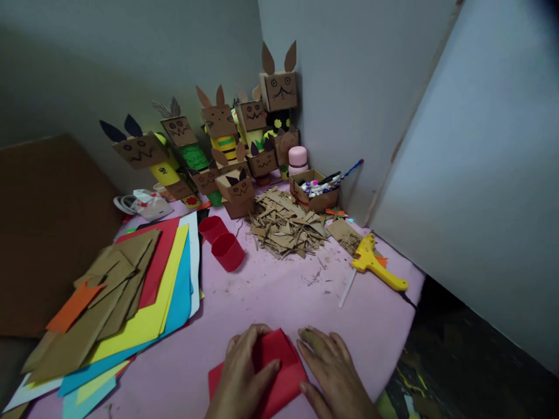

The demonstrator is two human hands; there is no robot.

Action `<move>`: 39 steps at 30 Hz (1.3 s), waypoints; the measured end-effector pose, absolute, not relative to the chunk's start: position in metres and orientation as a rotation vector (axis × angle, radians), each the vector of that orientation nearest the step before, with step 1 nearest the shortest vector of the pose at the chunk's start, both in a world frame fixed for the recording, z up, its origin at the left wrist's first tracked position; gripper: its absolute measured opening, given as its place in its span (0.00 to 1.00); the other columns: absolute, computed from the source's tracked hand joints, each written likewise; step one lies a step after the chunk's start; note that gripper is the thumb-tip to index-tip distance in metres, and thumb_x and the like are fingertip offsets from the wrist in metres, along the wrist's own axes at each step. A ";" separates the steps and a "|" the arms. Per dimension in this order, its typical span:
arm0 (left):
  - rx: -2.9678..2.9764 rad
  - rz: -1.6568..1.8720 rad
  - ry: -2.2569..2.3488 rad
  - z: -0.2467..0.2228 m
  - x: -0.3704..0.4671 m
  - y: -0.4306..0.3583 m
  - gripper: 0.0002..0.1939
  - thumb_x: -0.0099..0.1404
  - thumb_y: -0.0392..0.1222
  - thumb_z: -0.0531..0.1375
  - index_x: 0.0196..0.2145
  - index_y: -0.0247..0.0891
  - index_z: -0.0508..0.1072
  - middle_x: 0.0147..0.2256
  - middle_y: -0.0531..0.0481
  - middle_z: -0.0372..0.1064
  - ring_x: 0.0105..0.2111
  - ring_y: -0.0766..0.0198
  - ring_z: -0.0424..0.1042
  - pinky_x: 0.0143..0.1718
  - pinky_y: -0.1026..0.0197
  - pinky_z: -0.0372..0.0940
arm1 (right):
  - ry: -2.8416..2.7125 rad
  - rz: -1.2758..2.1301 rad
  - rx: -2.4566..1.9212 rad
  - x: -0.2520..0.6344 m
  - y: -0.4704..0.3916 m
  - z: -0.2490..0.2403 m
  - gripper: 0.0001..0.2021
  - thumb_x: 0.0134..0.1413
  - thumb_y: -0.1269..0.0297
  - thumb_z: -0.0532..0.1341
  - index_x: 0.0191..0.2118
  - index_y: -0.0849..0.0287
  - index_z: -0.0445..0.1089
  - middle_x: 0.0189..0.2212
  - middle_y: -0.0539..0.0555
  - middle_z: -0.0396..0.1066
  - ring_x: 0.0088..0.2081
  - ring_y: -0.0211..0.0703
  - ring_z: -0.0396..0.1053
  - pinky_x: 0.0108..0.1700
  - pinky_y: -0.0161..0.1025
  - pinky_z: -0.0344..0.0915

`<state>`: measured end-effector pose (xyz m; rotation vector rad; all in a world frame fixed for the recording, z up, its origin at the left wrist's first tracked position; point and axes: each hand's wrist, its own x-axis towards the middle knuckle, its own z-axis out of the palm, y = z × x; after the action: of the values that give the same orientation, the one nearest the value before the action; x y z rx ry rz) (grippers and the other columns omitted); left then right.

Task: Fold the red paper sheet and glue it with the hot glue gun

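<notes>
A red piece (286, 372) lies at the table's front edge, with a raised, ring-like part on a flat red sheet. My left hand (247, 369) holds it from the left, its thumb on the red surface and its fingers curled over the far side. My right hand (329, 366) rests at the piece's right edge, fingers apart, with nothing gripped. Two red rings (227, 252) stand farther back, left of the middle.
Coloured sheets (174, 302) and cardboard pieces (94, 314) are stacked at the left. A yellow glue gun (371, 262) lies right. Behind are cardboard scraps (286, 224), a box of pens (321, 201) and several cardboard animal figures (218, 122) by the wall.
</notes>
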<state>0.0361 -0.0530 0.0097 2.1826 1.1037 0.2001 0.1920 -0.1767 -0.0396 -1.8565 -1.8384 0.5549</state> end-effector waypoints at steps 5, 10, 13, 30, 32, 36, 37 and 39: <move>2.242 0.232 1.050 0.005 0.034 -0.053 0.18 0.54 0.36 0.58 0.44 0.41 0.65 0.43 0.47 0.69 0.43 0.53 0.65 0.46 0.48 0.60 | -1.854 0.629 -1.832 0.187 -0.172 -0.037 0.25 0.58 0.62 0.49 0.62 0.56 0.49 0.61 0.56 0.53 0.61 0.54 0.50 0.58 0.58 0.50; 2.376 0.281 0.961 0.004 0.035 -0.055 0.19 0.59 0.39 0.55 0.50 0.42 0.61 0.45 0.47 0.68 0.44 0.55 0.65 0.46 0.48 0.60 | -1.818 0.743 -1.851 0.186 -0.168 -0.029 0.25 0.59 0.59 0.48 0.61 0.57 0.50 0.61 0.57 0.52 0.61 0.54 0.48 0.59 0.59 0.48; 2.447 0.309 0.931 0.001 0.034 -0.057 0.19 0.61 0.40 0.54 0.51 0.43 0.60 0.46 0.47 0.67 0.46 0.55 0.64 0.47 0.48 0.61 | -1.793 0.771 -1.876 0.185 -0.167 -0.026 0.26 0.59 0.55 0.47 0.61 0.57 0.51 0.61 0.56 0.53 0.61 0.54 0.49 0.60 0.59 0.47; 2.542 0.428 0.846 -0.005 0.033 -0.063 0.20 0.63 0.37 0.52 0.54 0.46 0.60 0.49 0.46 0.62 0.48 0.56 0.61 0.49 0.50 0.60 | -1.934 0.165 -1.892 0.183 -0.174 -0.043 0.22 0.58 0.59 0.52 0.56 0.61 0.59 0.56 0.63 0.61 0.56 0.57 0.60 0.51 0.54 0.61; 2.543 0.433 0.834 -0.006 0.032 -0.063 0.20 0.63 0.37 0.52 0.54 0.45 0.60 0.49 0.46 0.62 0.48 0.56 0.61 0.49 0.50 0.59 | -1.881 0.223 -1.923 0.180 -0.173 -0.039 0.21 0.57 0.60 0.53 0.56 0.58 0.61 0.56 0.60 0.62 0.56 0.56 0.60 0.52 0.54 0.60; 2.535 0.436 0.832 -0.006 0.032 -0.064 0.20 0.63 0.37 0.52 0.53 0.44 0.61 0.48 0.45 0.62 0.48 0.55 0.61 0.49 0.50 0.60 | -1.747 0.233 -1.947 0.174 -0.174 -0.038 0.20 0.56 0.60 0.54 0.54 0.57 0.63 0.55 0.58 0.64 0.55 0.55 0.60 0.54 0.54 0.57; 2.529 0.432 0.833 -0.005 0.032 -0.064 0.19 0.63 0.38 0.52 0.53 0.44 0.62 0.48 0.45 0.62 0.48 0.56 0.61 0.49 0.50 0.60 | -1.728 0.218 -1.929 0.173 -0.175 -0.040 0.19 0.56 0.60 0.54 0.53 0.57 0.64 0.55 0.59 0.64 0.55 0.55 0.60 0.54 0.54 0.57; 2.519 0.419 0.834 -0.004 0.032 -0.064 0.19 0.63 0.38 0.52 0.53 0.43 0.61 0.48 0.45 0.62 0.48 0.56 0.60 0.49 0.50 0.60 | -1.690 0.187 -1.897 0.174 -0.177 -0.044 0.18 0.57 0.60 0.53 0.51 0.57 0.65 0.54 0.60 0.64 0.56 0.53 0.60 0.54 0.52 0.57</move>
<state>0.0321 -0.0639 -0.0037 2.5189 0.8335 0.4189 0.1737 -0.1771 -0.0442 -1.8966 -1.6895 0.1872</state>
